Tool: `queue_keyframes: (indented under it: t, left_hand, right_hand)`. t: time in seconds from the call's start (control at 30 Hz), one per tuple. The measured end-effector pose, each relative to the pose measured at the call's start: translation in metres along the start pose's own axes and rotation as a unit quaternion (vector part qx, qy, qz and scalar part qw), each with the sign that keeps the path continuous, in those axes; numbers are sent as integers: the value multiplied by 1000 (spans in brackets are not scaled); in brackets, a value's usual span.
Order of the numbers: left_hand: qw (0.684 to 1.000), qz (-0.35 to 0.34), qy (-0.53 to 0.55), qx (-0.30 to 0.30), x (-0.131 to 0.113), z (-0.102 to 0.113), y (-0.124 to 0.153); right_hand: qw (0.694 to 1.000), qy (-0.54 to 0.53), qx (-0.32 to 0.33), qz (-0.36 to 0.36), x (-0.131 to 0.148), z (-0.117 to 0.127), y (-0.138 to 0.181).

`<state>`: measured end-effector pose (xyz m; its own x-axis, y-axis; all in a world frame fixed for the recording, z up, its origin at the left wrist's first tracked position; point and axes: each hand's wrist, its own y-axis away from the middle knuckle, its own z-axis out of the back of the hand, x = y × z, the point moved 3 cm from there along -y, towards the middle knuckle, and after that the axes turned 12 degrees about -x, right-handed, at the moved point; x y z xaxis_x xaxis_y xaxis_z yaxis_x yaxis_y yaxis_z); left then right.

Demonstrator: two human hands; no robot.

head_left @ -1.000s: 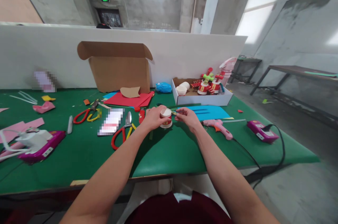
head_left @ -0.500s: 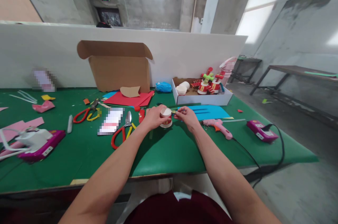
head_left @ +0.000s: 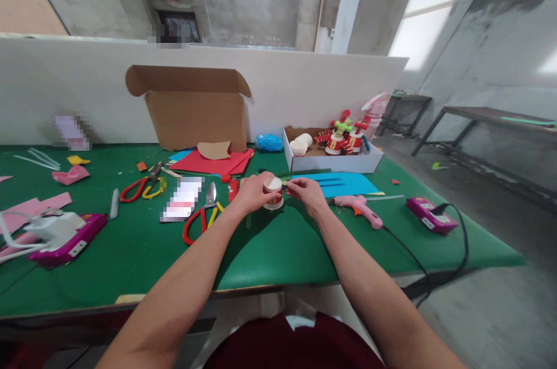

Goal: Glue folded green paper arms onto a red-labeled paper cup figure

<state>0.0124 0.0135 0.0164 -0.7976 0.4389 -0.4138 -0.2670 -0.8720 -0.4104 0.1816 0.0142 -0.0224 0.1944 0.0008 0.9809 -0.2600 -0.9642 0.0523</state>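
My left hand (head_left: 252,192) is closed around a small paper cup (head_left: 273,185) with a white end up and a red band round its side. The cup is upright, low over the table or on it; I cannot tell which. Beside the cup's right side my right hand (head_left: 308,191) pinches a small yellowish piece (head_left: 284,183), mostly hidden by the fingertips. Its near end meets or almost meets the cup. Just left of my left hand lies a red piece (head_left: 234,188), and a blue paper sheet (head_left: 348,184) spreads behind my right hand.
A pink glue gun (head_left: 361,207) lies to the right, its cord running to a purple power strip (head_left: 430,217). Red-and-yellow-handled cutters (head_left: 203,219) and a phone (head_left: 183,201) are at the left. A white box (head_left: 335,165) holds cups and finished figures. Red paper (head_left: 213,165) lies before a cardboard box (head_left: 198,119).
Both hands stay almost in place. The right fingertips have shifted very slightly at the yellowish piece, which shows less of its coil-like look now.
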Motion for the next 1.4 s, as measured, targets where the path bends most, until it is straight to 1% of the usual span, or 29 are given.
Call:
queue_keyframes:
  t: [0.13,0.53,1.0,1.4]
  left_hand:
    - [1000,2,1,1,0,0,0]
    - [1000,1,-6,7,0,2,-1]
    - [1000,3,-6,10,0,3,-4]
    - [1000,-1,-8,9,-1,4,-5]
  right_hand:
    - [1000,20,-9,17,2,1,1]
    - [998,45,-4,33,4,-2,2]
    - [997,57,-2,45,6,-4,3]
    - [998,57,4,41,6,-5,3]
